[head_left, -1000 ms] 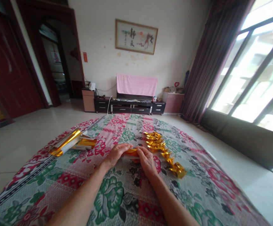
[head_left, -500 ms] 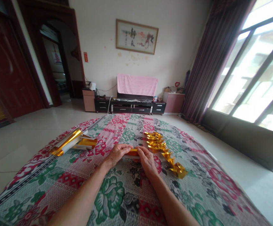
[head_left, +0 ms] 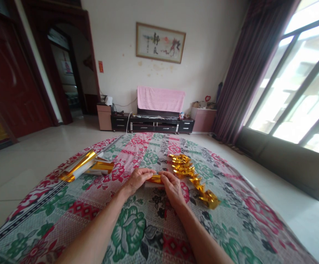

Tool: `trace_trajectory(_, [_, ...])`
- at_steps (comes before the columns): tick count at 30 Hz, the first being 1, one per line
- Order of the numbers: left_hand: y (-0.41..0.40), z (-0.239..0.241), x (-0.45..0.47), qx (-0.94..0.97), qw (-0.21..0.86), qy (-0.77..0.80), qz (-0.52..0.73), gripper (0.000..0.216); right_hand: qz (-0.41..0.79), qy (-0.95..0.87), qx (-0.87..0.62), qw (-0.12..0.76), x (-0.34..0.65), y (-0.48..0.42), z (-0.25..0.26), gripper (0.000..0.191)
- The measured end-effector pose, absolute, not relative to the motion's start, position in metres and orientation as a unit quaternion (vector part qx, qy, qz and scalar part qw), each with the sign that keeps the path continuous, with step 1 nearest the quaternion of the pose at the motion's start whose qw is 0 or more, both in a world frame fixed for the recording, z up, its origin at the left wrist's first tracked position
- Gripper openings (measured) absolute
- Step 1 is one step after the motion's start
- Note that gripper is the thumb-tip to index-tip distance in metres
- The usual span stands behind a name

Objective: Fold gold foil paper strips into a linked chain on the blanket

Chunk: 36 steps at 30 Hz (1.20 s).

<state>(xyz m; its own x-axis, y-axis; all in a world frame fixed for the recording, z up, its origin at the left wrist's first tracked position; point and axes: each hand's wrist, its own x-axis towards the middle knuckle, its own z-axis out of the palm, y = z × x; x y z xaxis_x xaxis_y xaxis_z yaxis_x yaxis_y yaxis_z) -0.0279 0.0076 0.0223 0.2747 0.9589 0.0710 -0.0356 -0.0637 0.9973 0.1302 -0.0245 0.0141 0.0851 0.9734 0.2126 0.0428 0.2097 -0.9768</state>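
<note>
Hardly anything had shifted since the earlier pictures: both hands kept their place at the middle of the floral cloth [head_left: 137, 227], and the fingertips had only drawn a touch closer together over the gold foil piece [head_left: 155, 179].

Both forearms reached forward from the lower edge of the view and converged toward the foil. The left hand [head_left: 137, 179] lay palm down with its knuckles raised and its fingers curled to the right, their tips on the left end of the foil. The right hand [head_left: 173, 187] lay flatter, its back up, with its fingers pointing up and to the left onto the foil's right end. Each grip was closed down on the foil, pinching and pressing it against the cloth, so only a short strip of gold showed between the two hands, with a pale edge just beneath it.

Just beyond the right hand, a row of folded gold pieces [head_left: 189, 172] ran along the cloth, its near end lying to the right of the wrist. Well apart on the left lay a stack of gold sheets [head_left: 84, 165].
</note>
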Motion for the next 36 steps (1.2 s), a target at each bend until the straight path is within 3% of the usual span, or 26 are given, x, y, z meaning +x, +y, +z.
trace_trajectory(36, [0.0066,0.0266,-0.0269,0.545,0.580,0.413,0.443,0.025,0.407,-0.543,-0.473,0.561,0.1325,-0.0255,0.0165,0.031])
